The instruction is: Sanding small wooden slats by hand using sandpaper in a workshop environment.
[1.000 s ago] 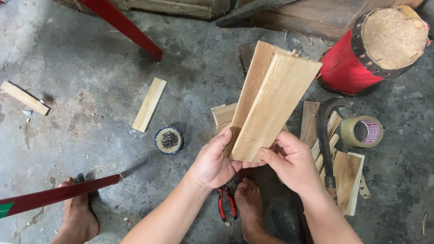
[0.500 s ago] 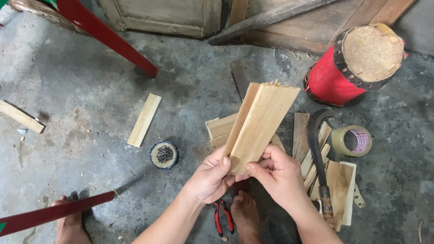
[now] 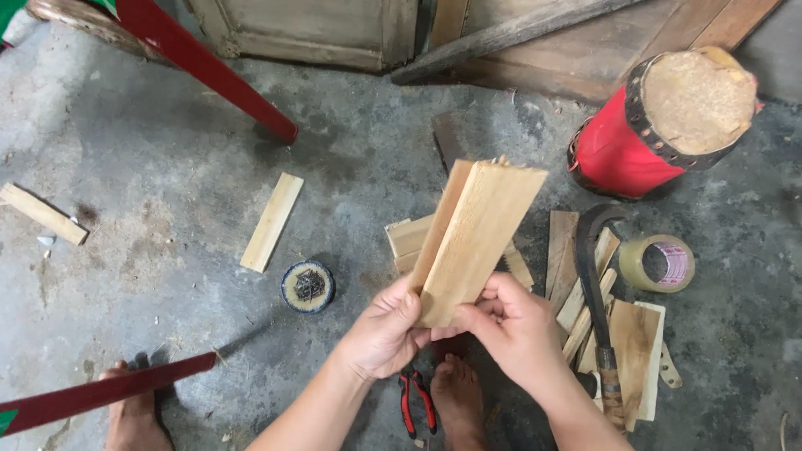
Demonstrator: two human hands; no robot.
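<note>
Both my hands hold a small stack of flat pale wooden slats (image 3: 478,234) upright over the concrete floor. My left hand (image 3: 384,330) grips the stack's lower left edge. My right hand (image 3: 510,327) pinches the lower right corner, thumb on the front face. The slats fan slightly at the top. More short slats (image 3: 409,237) lie on the floor just behind the stack, partly hidden by it.
A round tin of nails (image 3: 307,286) and a loose slat (image 3: 272,221) lie left. Red-handled pliers (image 3: 415,402) rest by my foot. A curved blade (image 3: 594,291), tape roll (image 3: 656,263) and wood pieces (image 3: 637,352) lie right. A red drum-like stump (image 3: 667,120) stands behind.
The held stack has stayed in my hands, shifting slightly in view as the camera moved. My grip looks the same.
</note>
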